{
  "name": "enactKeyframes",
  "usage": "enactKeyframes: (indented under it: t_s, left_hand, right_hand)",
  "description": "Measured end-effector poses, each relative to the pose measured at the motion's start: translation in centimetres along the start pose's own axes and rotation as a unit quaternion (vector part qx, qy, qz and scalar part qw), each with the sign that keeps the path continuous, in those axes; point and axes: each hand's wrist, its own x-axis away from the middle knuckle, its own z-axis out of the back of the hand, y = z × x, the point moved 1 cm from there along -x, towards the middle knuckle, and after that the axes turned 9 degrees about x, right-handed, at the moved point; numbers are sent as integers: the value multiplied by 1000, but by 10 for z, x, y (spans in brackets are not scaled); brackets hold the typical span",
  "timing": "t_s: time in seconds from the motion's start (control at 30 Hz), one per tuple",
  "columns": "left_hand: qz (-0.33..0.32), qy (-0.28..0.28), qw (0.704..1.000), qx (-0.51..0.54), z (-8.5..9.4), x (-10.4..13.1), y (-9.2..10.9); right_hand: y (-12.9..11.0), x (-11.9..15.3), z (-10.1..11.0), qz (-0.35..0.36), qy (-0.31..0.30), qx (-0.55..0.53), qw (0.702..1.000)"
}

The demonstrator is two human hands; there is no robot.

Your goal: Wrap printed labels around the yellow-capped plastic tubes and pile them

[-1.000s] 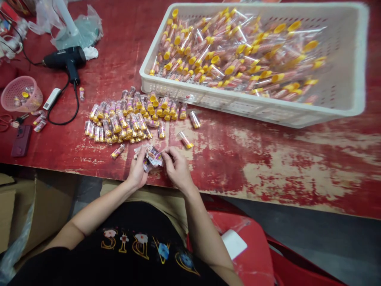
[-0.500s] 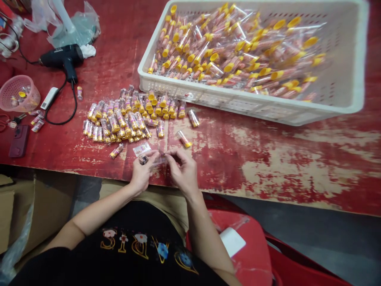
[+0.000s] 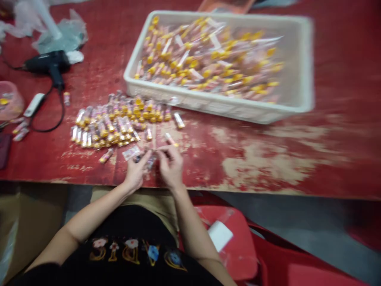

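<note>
At the table's front edge, my left hand (image 3: 137, 171) is closed in a pinch on a small piece of clear plastic film (image 3: 151, 162) with printing on it, blurred by motion. My right hand (image 3: 171, 166) sits beside it, thumb and forefinger pressed together at the film's upper right end. Something dark shows by the left fingers, too small to name. A flat printed plastic piece (image 3: 131, 152) lies just beyond my left hand. Past the right fingertips lies a clear tube with a yellow cap (image 3: 171, 139). A pile of small capped, labelled tubes (image 3: 110, 123) spreads behind.
A white plastic crate (image 3: 196, 100) full of yellow-capped tubes stands at the back. A black heat gun (image 3: 49, 63) with its cord lies to the left, near a pink basket (image 3: 12, 105) and a phone (image 3: 4, 151). A red stool (image 3: 238, 246) stands below the table.
The view has shifted, so the crate and tubes appear further left and smaller. Both hands remain close together on the film, which now hangs lower between them and shows printing.
</note>
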Motion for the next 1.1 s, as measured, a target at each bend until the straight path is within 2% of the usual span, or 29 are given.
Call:
enactKeyframes:
  t_s: [0.07, 0.13, 0.2, 0.3, 0.37, 0.47, 0.53, 0.6, 0.67, 0.77, 0.87, 1.1]
  left_hand:
    - [-24, -15, 999, 28, -10, 3, 4]
    - [-44, -34, 997, 51, -14, -2, 6]
    - [-64, -41, 996, 46, -15, -12, 6]
    - [-42, -60, 996, 43, -12, -22, 8]
    - [-33, -56, 996, 54, -12, -21, 11]
    - [-24, -26, 997, 73, -14, -11, 18]
    - [2, -12, 996, 91, -16, -2, 20]
    - [32, -26, 993, 114, -17, 3, 21]
    - [50, -41, 990, 126, -17, 4, 22]
    - [39, -37, 990, 132, -13, 6, 25]
    - [37, -42, 991, 125, -10, 11, 28]
    - [47, -79, 993, 69, -2, 17, 28]
  right_hand:
    - [-12, 1, -2, 14, 4, 37, 999]
    - [-10, -8, -5, 27, -4, 78, 997]
    - [4, -26, -2, 17, -15, 140, 990]
    - [31, -49, 16, -41, 14, 261, 964]
    - [44, -56, 27, -64, 8, 288, 955]
    - [48, -46, 35, -50, -16, 234, 971]
    - [40, -27, 38, -37, -21, 173, 984]
    - [28, -4, 41, -31, -21, 102, 994]
    - [17, 16, 46, -32, 35, 8, 999]
    - [2, 32, 50, 15, 51, -87, 995]
    - [-11, 35, 51, 71, 31, -74, 994]
    - [-27, 28, 63, 183, 14, 52, 982]
